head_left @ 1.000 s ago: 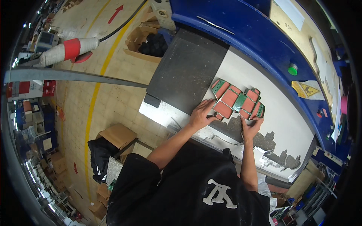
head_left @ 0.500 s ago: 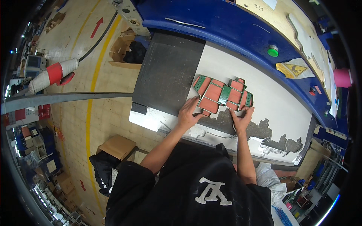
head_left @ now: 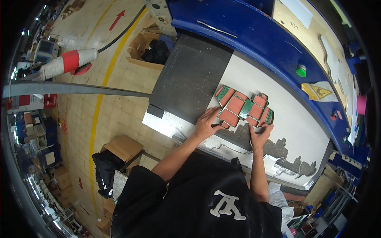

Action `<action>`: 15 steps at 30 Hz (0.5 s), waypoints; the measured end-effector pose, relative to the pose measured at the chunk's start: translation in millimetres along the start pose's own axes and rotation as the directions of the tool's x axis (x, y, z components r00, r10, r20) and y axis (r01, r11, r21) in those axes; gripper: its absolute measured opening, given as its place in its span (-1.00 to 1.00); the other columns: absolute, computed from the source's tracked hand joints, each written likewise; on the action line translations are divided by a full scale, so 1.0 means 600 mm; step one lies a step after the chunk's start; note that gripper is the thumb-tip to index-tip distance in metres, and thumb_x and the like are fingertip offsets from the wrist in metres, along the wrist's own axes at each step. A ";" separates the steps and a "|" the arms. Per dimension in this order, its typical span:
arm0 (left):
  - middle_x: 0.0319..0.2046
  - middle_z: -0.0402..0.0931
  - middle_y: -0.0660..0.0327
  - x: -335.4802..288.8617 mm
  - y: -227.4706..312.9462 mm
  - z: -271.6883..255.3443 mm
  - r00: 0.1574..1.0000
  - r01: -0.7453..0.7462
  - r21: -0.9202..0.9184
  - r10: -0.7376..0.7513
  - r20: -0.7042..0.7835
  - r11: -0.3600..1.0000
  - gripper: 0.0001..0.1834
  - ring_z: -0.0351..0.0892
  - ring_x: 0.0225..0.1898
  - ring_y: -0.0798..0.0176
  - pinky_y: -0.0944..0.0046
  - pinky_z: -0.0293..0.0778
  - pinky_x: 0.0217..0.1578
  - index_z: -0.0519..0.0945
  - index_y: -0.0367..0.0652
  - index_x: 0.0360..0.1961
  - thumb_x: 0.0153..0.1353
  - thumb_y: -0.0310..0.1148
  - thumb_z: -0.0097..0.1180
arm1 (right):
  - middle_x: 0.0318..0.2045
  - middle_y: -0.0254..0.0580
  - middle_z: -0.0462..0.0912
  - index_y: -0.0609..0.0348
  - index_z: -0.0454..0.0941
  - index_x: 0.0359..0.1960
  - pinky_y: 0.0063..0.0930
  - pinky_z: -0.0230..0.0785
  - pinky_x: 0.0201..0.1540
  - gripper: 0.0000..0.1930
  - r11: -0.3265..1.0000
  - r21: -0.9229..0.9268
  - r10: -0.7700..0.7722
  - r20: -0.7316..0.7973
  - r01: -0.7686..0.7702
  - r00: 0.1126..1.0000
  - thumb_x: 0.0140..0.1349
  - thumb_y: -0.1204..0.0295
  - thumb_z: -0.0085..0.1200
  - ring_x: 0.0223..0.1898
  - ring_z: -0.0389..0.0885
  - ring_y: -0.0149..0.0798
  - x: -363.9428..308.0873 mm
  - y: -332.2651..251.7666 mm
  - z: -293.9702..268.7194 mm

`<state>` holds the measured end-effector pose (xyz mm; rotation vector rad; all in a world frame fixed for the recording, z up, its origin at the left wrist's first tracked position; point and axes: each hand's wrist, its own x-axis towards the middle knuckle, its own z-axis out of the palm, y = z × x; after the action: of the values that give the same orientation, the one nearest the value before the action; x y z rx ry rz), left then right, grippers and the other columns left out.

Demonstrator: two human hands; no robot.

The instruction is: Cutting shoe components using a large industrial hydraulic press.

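Observation:
A cutting die (head_left: 247, 108) lies flat on the white board (head_left: 295, 127), its green metal frame filled with blocks of pinkish-red foam. My left hand (head_left: 206, 123) grips its lower left edge, thumb at the near corner and fingers along the side. At the near right end, my right hand (head_left: 260, 136) has the rim between thumb and fingers. Just under the die's near edge runs a rough grey patch (head_left: 276, 149) with a jagged outline, partly covered by the die and my right hand.
Left of the white board is a black panel (head_left: 194, 75). A blue machine beam (head_left: 246, 31) with a green button (head_left: 301, 71) spans the far side. Cardboard boxes (head_left: 137, 51) stand on the floor at left, near a grey bar (head_left: 79, 88) and a red-and-white wrapped handle (head_left: 69, 63).
The whole view has shifted, with the scene sliding right and slightly down. Both hands keep their hold on the cutting die, which stays in about the same place on the board.

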<state>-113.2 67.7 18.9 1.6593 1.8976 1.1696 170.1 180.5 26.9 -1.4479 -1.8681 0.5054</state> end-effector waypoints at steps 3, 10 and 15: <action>0.32 0.58 -0.11 -0.003 -0.001 0.001 1.000 -0.005 -0.025 0.005 0.011 1.000 -0.04 0.56 0.37 -0.16 -0.05 0.42 0.44 0.49 -0.31 0.41 0.01 -0.16 0.62 | -0.18 -0.18 0.37 0.21 0.36 -0.09 -0.30 0.36 0.10 -0.33 0.996 -0.018 -0.085 -0.005 0.085 0.996 -0.06 0.39 0.69 -0.11 0.44 -0.12 0.004 -0.003 -0.002; 0.35 0.55 -0.10 -0.008 -0.007 0.008 1.000 -0.015 -0.022 0.015 0.015 1.000 0.00 0.52 0.39 -0.19 -0.04 0.41 0.45 0.44 -0.26 0.45 0.03 -0.10 0.61 | -0.16 -0.17 0.37 0.19 0.36 -0.10 -0.31 0.35 0.11 -0.35 0.992 -0.035 -0.124 0.000 0.124 0.992 -0.05 0.41 0.68 -0.07 0.43 -0.13 0.002 0.000 -0.006; 0.35 0.54 -0.10 -0.006 -0.004 0.005 0.999 0.005 -0.031 -0.004 0.035 0.999 -0.02 0.51 0.40 -0.16 -0.03 0.40 0.46 0.44 -0.28 0.44 0.02 -0.14 0.61 | -0.13 -0.12 0.41 0.17 0.37 -0.11 -0.26 0.35 0.14 -0.37 0.996 -0.027 -0.088 0.009 0.088 0.996 -0.04 0.41 0.67 -0.04 0.46 -0.08 0.000 -0.002 -0.004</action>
<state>-111.5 65.3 14.6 1.6474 1.8517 1.1557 171.2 180.1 29.2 -1.3761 -1.9424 0.4445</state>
